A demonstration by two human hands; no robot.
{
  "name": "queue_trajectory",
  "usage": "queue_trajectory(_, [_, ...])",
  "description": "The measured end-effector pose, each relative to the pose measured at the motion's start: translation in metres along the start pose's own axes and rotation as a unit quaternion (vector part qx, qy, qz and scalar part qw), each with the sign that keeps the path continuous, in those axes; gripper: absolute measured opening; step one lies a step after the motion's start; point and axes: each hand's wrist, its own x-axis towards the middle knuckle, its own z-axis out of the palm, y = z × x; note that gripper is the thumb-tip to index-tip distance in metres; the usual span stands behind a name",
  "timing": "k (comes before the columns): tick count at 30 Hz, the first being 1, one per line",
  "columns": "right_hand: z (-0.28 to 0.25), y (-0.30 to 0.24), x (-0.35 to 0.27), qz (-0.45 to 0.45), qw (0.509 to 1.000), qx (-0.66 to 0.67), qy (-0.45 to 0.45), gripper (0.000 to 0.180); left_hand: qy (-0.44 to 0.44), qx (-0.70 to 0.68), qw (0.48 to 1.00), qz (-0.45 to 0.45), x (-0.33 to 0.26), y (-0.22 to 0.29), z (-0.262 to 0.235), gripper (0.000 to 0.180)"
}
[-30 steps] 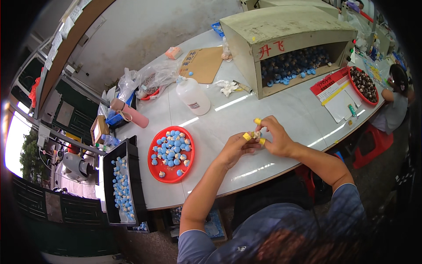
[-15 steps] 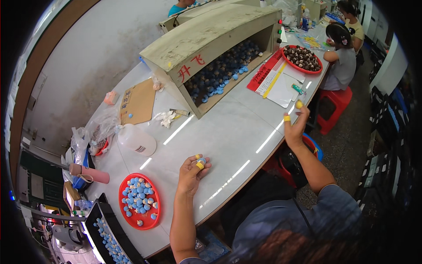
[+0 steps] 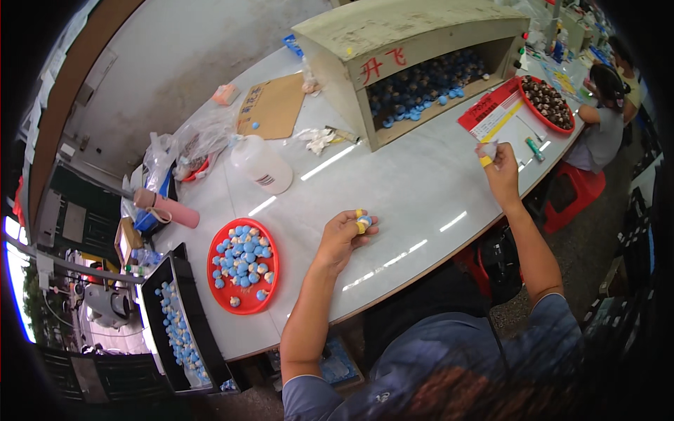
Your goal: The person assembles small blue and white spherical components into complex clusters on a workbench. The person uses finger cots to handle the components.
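My left hand (image 3: 340,241) is over the table, its fingers closed round a small blue-and-cream ball (image 3: 364,221). Yellow bands wrap the thumb and a fingertip of that hand. Farther to the right, my right hand (image 3: 503,175) is raised near the table's edge, with a yellow band on the thumb. Thumb and finger pinch a small, pale greyish-white piece (image 3: 488,149), perhaps cloth or tissue; its kind is unclear. To the left of my left hand, a red tray (image 3: 274,284) carries many similar blue-and-cream balls.
A beige box-shaped machine (image 3: 330,52) holds a heap of blue balls. Left are a black bin (image 3: 210,344), a pink flask (image 3: 172,210) and a white bottle (image 3: 261,167). A red bowl (image 3: 570,129) of brown pieces, a green tube (image 3: 534,149) and a seated person (image 3: 597,133) are right.
My right hand, earlier with thumb and finger apart, now pinches a pale piece. My left hand still holds the ball. The whole view has turned left, shifting the scene rightward.
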Motion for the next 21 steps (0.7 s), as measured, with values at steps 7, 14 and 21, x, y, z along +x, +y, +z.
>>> queue_trajectory(7, [0.134, -0.082, -0.034, -0.076, 0.931, -0.018, -0.355, 0.029, 0.012, -0.056, 0.998, 0.031, 0.006, -0.010, -0.014, 0.024])
queue_trajectory(14, [0.157, -0.061, -0.056, -0.105, 0.926, 0.142, -0.333, 0.024, -0.005, -0.012, 1.000, 0.021, 0.006, -0.008, -0.019, 0.025])
queue_trajectory(21, [0.152, -0.056, -0.061, -0.193, 0.922, 0.115, -0.314, 0.018, -0.024, 0.000, 0.999, 0.022, 0.002, -0.005, -0.016, 0.026])
